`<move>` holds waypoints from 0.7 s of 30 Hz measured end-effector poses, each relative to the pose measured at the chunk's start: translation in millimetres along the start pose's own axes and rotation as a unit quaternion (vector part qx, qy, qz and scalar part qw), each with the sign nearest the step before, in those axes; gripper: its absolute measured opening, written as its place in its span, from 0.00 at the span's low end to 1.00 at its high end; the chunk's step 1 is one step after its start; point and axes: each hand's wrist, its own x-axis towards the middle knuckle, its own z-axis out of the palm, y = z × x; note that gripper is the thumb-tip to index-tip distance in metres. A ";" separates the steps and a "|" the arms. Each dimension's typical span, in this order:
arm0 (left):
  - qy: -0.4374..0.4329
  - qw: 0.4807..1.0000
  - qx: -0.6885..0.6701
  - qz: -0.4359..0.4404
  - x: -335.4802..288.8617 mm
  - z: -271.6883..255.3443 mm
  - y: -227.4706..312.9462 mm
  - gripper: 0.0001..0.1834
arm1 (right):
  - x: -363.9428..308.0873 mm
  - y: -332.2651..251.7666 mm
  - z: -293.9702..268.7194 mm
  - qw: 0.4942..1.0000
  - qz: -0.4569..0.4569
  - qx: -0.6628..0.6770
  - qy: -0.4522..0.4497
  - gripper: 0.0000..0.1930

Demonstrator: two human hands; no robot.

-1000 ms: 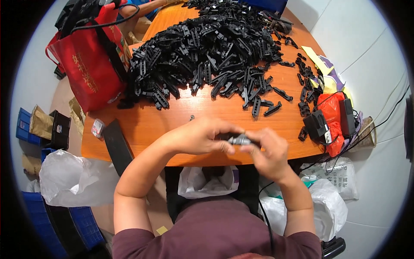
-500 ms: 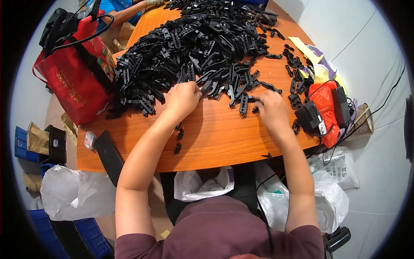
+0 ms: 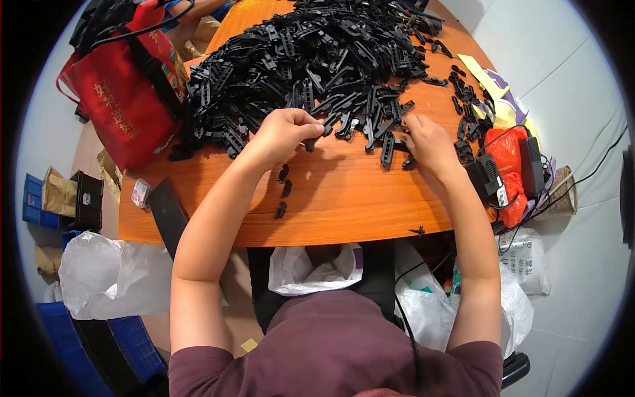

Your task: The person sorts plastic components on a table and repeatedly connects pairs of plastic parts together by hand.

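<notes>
A large heap of black plastic clip-like parts covers the far half of the wooden table. My left hand is raised over the heap's near edge, thumb and fingers pinched on a small black plastic part. At the heap's right edge, my right hand has its fingers curled in among loose parts; whatever they hold is hidden. One slotted black part lies just left of that hand. Several small black pieces form a short row on the table below my left hand.
A red bag stands at the left, near a dark flat slab and a small clear box. At right are black adapters, a red plastic bag and cables. A white bag lies open at my lap.
My left hand has lifted from the heap's edge with a small black part pinched in it. My right hand has shifted slightly up among the loose parts. The view has tilted a little.
</notes>
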 end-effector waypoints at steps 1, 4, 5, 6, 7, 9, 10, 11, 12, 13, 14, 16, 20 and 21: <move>-0.033 0.997 -0.064 -0.028 -4.5 -0.3 5.8 0.07 | -4.8 -4.0 -7.8 0.999 0.003 0.022 0.044 0.15; -0.108 0.979 -0.160 -0.057 -14.9 -0.4 11.1 0.04 | -9.3 -37.9 -33.3 0.957 0.030 0.264 0.114 0.14; -0.139 0.971 -0.186 -0.057 -16.0 2.2 13.1 0.04 | -12.4 -51.4 -39.7 0.867 0.076 0.472 0.138 0.13; -0.163 0.965 -0.198 -0.052 -17.5 0.9 11.8 0.05 | -13.8 -70.6 -48.4 0.799 0.088 0.585 0.112 0.10; -0.161 0.965 -0.199 -0.053 -22.3 0.7 12.4 0.05 | -15.0 -87.9 -55.0 0.715 0.101 0.687 0.081 0.08; -0.171 0.958 -0.227 -0.047 -32.2 4.1 22.8 0.09 | -20.8 -102.2 -59.9 0.707 0.068 0.700 0.075 0.08; -0.183 0.955 -0.228 -0.043 -33.1 5.9 25.3 0.13 | -24.1 -105.3 -63.0 0.704 0.058 0.704 0.073 0.08; -0.181 0.956 -0.228 -0.045 -37.0 5.8 29.7 0.13 | -25.8 -108.7 -66.7 0.699 0.045 0.710 0.070 0.09; -0.177 0.957 -0.228 -0.041 -40.9 6.5 35.1 0.14 | -28.0 -110.1 -69.6 0.697 0.046 0.712 0.068 0.09; -0.173 0.957 -0.228 -0.036 -43.3 7.4 38.0 0.14 | -30.3 -110.7 -72.1 0.709 0.036 0.701 0.074 0.09; -0.182 0.961 -0.209 -0.021 -41.3 7.2 40.0 0.14 | -30.4 -110.6 -73.2 0.720 0.024 0.689 0.083 0.10; -0.192 0.960 -0.202 -0.030 -44.4 10.7 43.4 0.15 | -29.2 -113.2 -68.3 0.762 0.005 0.638 0.116 0.11; -0.205 0.967 -0.152 0.007 -45.2 13.6 43.6 0.14 | -28.8 -114.8 -70.7 0.867 -0.041 0.450 0.211 0.13; -0.197 0.973 -0.106 0.050 -46.4 13.9 42.5 0.14 | -29.7 -115.2 -72.4 0.891 -0.062 0.387 0.230 0.13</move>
